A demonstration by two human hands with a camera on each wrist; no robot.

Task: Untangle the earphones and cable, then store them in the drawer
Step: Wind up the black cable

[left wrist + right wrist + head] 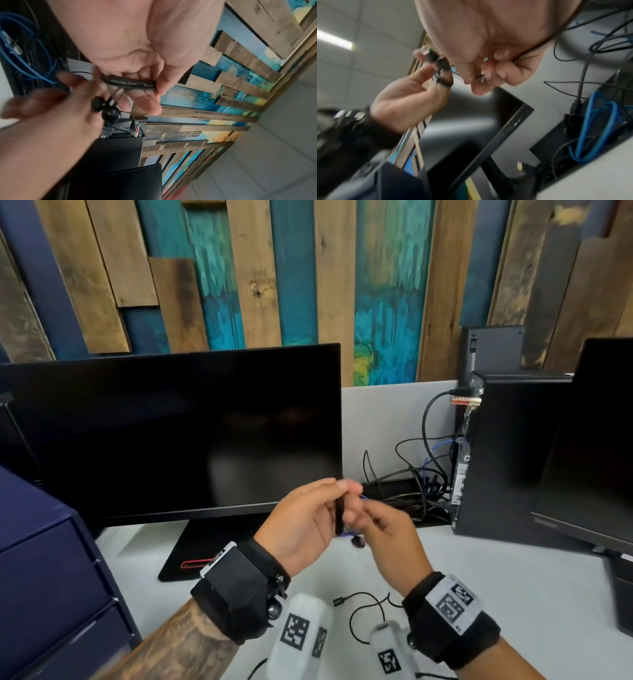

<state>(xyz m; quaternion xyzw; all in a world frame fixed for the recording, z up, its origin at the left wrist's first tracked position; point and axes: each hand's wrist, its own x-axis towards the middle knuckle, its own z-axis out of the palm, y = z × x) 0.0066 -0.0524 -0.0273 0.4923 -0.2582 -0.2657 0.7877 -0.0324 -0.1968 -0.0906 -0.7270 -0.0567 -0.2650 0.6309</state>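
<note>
Our left hand (301, 529) pinches the coiled earphones (339, 517) mid-frame; right hand (387, 532) grips their loose end (winding, we judge). Cable (363, 611) waits on the bench (513, 594), lower centre; next, tuck the end.

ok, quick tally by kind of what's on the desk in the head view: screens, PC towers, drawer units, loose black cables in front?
Monitors: 2, a large one and one at the right edge
PC towers: 1
Drawer units: 1, dark blue
Loose black cables on the desk: 1
Earphone bundles: 1, held by left hand and right hand
Total: 6

Right hand (488, 56) fingertips blurred, perhaps pinching.
</note>
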